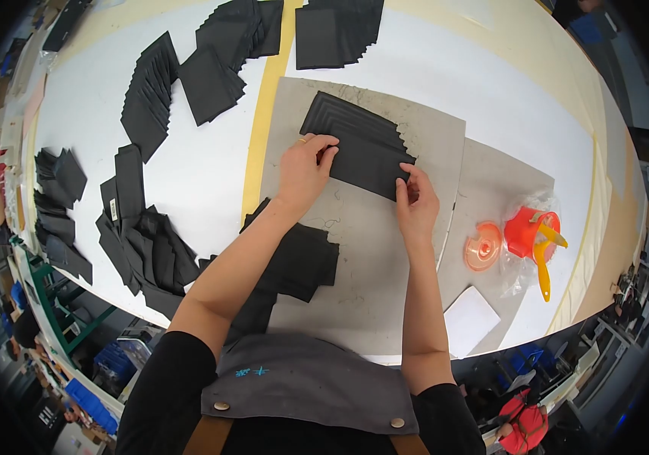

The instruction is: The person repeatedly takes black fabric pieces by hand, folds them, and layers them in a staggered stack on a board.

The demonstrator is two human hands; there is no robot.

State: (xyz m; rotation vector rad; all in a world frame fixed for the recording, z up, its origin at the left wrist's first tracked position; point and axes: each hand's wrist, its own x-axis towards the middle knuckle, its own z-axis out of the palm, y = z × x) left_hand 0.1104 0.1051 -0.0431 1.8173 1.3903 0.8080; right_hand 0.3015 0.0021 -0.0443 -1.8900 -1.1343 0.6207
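Note:
My left hand [308, 168] pinches the upper left corner of a flat black rectangular panel [365, 165], its thumb and fingers closed together. At the panel's right end, my right hand [417, 203] grips the edge between thumb and fingers. The panel lies at the near side of a fanned row of similar black panels [351, 114], overlapping like steps. Whether they are leather or fabric I cannot tell. Beneath them is a grey board [370, 265] with loose thread ends on it. Near my left forearm, more black pieces [305, 262] lie in a loose pile.
Fanned black stacks [146, 98] spread over the white table [211, 171], with a heap [150, 243] at left. On the right are a red pot [520, 233] with a yellow-handled brush [543, 269], an orange lid [484, 246] and a white pad [471, 321]. A person in red [525, 425] is at lower right.

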